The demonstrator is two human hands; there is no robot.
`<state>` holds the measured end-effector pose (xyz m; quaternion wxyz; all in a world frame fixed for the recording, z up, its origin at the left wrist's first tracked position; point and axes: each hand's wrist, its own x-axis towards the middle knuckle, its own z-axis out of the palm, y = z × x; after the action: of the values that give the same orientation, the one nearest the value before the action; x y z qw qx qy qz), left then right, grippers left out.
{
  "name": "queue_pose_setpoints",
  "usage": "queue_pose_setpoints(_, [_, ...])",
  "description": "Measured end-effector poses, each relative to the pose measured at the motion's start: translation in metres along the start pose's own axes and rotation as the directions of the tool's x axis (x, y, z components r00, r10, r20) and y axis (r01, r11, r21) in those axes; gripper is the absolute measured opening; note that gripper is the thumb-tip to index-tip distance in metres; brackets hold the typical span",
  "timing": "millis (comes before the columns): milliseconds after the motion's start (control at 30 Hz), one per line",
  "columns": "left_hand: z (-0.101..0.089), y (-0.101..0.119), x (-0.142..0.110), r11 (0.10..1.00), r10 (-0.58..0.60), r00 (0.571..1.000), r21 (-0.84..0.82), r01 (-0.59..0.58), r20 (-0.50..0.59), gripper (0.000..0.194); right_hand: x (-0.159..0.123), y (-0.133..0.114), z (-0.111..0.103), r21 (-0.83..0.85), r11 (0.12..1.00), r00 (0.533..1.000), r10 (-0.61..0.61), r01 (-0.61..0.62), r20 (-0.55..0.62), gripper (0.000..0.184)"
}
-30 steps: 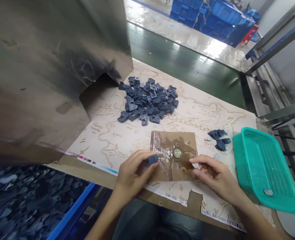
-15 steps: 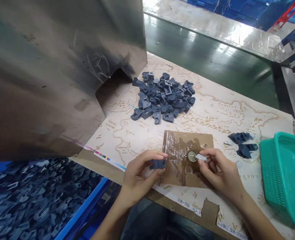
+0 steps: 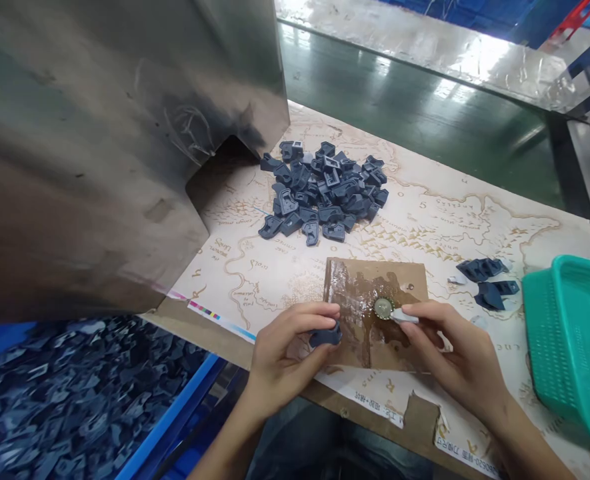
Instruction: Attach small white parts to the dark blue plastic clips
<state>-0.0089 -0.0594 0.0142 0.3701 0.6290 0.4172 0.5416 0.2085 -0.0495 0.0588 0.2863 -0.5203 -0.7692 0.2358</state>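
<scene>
Left hand (image 3: 285, 357): fingers (image 3: 319, 313) curled, closed on a dark blue plastic part (image 3: 326, 337), at the near edge of the wet brown card (image 3: 349, 280).
Right hand (image 3: 449, 357): fingers (image 3: 419, 315) pinch a small white piece (image 3: 403, 316), just beside a round metal disc (image 3: 383, 308) on the card.
Near left: bin of blue parts (image 3: 75, 400), below the surface.
Right edge: teal basket (image 3: 569, 340).
Mid-surface: map-printed surface (image 3: 449, 227) carries a heap of blue parts (image 3: 319, 193).

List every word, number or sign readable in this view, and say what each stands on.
"R": large printed letter on the map sheet, near its front edge.
"A": same sheet, further right.
Too small or blurred to read: the map's place names and the print strip along the front edge.
</scene>
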Motion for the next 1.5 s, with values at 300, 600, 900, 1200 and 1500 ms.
queue_pose_setpoints(300, [0.019, 0.012, -0.021, 0.985, 0.1, 0.994, -0.139, -0.104, -0.035, 0.025, -0.013, -0.032, 0.003, 0.516, 0.854, 0.992, -0.109, 0.063, 0.06, 0.008])
queue_pose_setpoints(600, [0.022, 0.021, -0.018, 0.988, 0.139, 0.99, -0.065, -0.138, 0.012, 0.019, -0.016, -0.026, 0.002, 0.544, 0.838, 0.996, -0.078, 0.047, 0.034, 0.01])
queue_pose_setpoints(900, [0.021, 0.024, -0.013, 0.972, 0.233, 0.972, -0.035, -0.232, 0.042, 0.012, -0.017, -0.023, 0.002, 0.499, 0.863, 0.989, -0.132, 0.079, 0.072, 0.006])
queue_pose_setpoints(1200, [0.017, 0.023, -0.013, 0.951, 0.282, 0.947, 0.083, -0.297, 0.152, 0.01, -0.008, -0.021, -0.007, 0.229, 0.934, 0.94, -0.31, 0.273, 0.144, 0.009])
queue_pose_setpoints(1500, [0.029, 0.018, -0.016, 0.974, 0.129, 0.988, -0.198, -0.11, 0.084, 0.012, -0.01, -0.021, 0.005, 0.336, 0.9, 0.945, -0.32, 0.279, 0.072, 0.015])
